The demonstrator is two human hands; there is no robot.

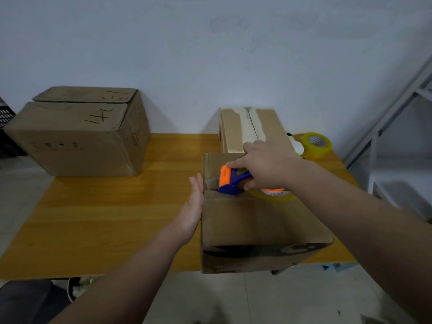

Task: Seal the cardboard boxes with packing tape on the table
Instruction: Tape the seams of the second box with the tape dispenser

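Note:
A brown cardboard box (254, 220) sits at the near right of the wooden table (112, 213), hanging slightly over the front edge. My right hand (268, 164) grips an orange and blue tape dispenser (231, 181) pressed on the box's top seam near its left edge; the tape roll (275, 194) shows under my wrist. My left hand (195, 202) lies flat with straight fingers against the box's left side. A larger box (77, 136) with loose top flaps stands at the back left. A smaller taped box (247, 129) stands behind the near one.
A spare yellowish tape roll (315, 146) stands at the table's back right corner. A grey metal shelf frame (397, 127) rises on the right. A dark crate (7, 134) sits at the far left, and a bin (79, 288) below the table's front edge.

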